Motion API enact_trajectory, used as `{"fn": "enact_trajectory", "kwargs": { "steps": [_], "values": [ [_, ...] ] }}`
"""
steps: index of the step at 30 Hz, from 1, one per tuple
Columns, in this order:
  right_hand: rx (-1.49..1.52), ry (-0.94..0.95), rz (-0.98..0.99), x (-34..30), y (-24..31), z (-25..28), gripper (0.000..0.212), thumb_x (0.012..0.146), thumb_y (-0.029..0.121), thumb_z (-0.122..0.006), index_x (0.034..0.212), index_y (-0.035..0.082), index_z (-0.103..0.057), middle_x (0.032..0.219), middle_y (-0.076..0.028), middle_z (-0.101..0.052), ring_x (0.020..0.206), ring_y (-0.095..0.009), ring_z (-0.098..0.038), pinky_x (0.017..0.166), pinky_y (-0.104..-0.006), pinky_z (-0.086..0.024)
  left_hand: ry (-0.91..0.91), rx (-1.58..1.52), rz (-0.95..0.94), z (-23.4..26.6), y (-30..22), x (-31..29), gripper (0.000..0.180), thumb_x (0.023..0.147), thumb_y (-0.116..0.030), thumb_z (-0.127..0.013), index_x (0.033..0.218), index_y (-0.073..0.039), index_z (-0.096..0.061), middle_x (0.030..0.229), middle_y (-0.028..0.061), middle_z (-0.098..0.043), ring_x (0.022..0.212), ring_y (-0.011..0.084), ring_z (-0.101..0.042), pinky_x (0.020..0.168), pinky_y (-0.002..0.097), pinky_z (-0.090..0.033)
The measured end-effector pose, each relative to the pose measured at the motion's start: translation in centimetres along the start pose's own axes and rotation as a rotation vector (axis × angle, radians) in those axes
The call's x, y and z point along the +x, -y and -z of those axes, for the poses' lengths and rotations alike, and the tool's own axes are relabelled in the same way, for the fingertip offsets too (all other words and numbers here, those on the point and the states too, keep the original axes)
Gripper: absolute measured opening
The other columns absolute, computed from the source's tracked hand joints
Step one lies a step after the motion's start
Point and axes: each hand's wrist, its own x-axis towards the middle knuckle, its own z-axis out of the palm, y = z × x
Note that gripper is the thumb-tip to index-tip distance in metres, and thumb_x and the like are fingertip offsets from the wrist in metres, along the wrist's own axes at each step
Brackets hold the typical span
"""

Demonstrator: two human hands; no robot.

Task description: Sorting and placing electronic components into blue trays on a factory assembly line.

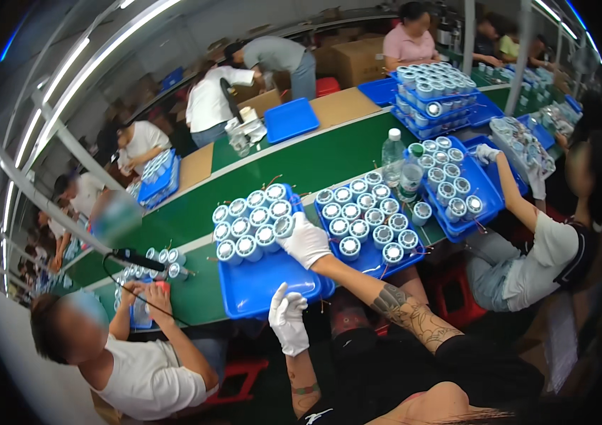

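My right hand (304, 241), in a white glove, reaches over a blue tray (265, 287) and is closed around a light-blue cylinder with a slotted round top (284, 226). Beside it, several like cylinders (240, 227) stand upright in rows at the tray's far side, thin wires poking out by some. The tray's near part is bare blue plastic. My left hand (289, 322), gloved in white too, hovers by the tray's near edge, its fingers loosely bent and apart, with nothing visible in them. Just right of my right hand, another blue tray (375, 263) holds more cylinders.
Two plastic bottles (392, 157) stand beyond the right tray. At the right, a co-worker's gloved hand (486, 154) is near another filled tray (481, 227). Stacked trays (432, 113) rise at the back. A co-worker (145, 368) sits at the left. A green conveyor belt (244, 173) runs behind.
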Motion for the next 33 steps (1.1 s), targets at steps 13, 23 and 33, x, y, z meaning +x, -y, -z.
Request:
{"fn": "enact_trajectory", "kwargs": {
  "steps": [13,23,33],
  "values": [
    [0.159,0.109,0.186,1.0,-1.1,-0.4,0.050,0.075,0.033,-0.070,0.113,0.007,-0.050,0.097,-0.017,-0.065,0.079,-0.036,-0.067,0.067,-0.0408,-0.054,0.059,0.046,-0.051,0.1,-0.9,1.5,0.037,0.092,-0.008,-0.050,0.126,0.005,-0.051,0.088,0.0145,-0.065,0.072,0.0205,-0.062,0.068,0.0263,-0.050],
    [-0.211,-0.058,0.250,-0.4,-1.1,-2.0,0.046,0.072,0.032,-0.073,0.105,0.008,-0.054,0.086,-0.010,-0.059,0.068,-0.034,-0.064,0.061,-0.0408,-0.052,0.044,0.461,-0.279,-1.1,-1.7,2.6,0.031,0.091,-0.006,-0.048,0.120,0.002,-0.057,0.093,0.0138,-0.066,0.085,0.0219,-0.063,0.081,0.0284,-0.048],
    [-0.287,-0.035,0.158,0.2,-2.2,-2.4,0.043,0.074,0.032,-0.070,0.108,0.008,-0.057,0.091,-0.011,-0.061,0.066,-0.032,-0.064,0.057,-0.0359,-0.051,0.357,1.883,-0.943,-1.6,0.3,16.7,0.044,0.089,-0.013,-0.054,0.133,-0.011,-0.052,0.140,0.0172,-0.045,0.129,0.0359,-0.042,0.106,0.0465,-0.031]
  ]
}}
